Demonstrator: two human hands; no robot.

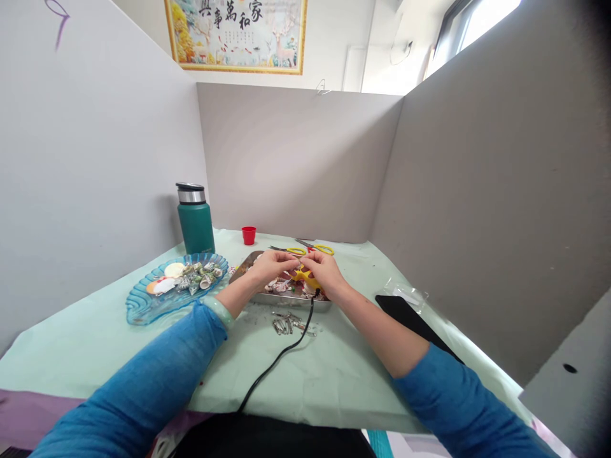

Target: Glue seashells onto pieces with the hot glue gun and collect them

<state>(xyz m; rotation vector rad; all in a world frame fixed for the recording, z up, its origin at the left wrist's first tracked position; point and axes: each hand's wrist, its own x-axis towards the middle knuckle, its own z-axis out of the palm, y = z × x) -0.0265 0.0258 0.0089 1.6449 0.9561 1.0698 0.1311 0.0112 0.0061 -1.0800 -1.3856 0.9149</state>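
Fingertip work with both hands over the metal tray.
Left hand and right hand: thumbs and forefingers pinched, tips nearly meeting; whatever they grip is too small to tell. Yellow corded tool at the fingertips' 6 o'clock, partly behind right hand; silver pieces at tray's 6 o'clock. Likely best: light pinch, steady wrists, black cord clear of forearms.
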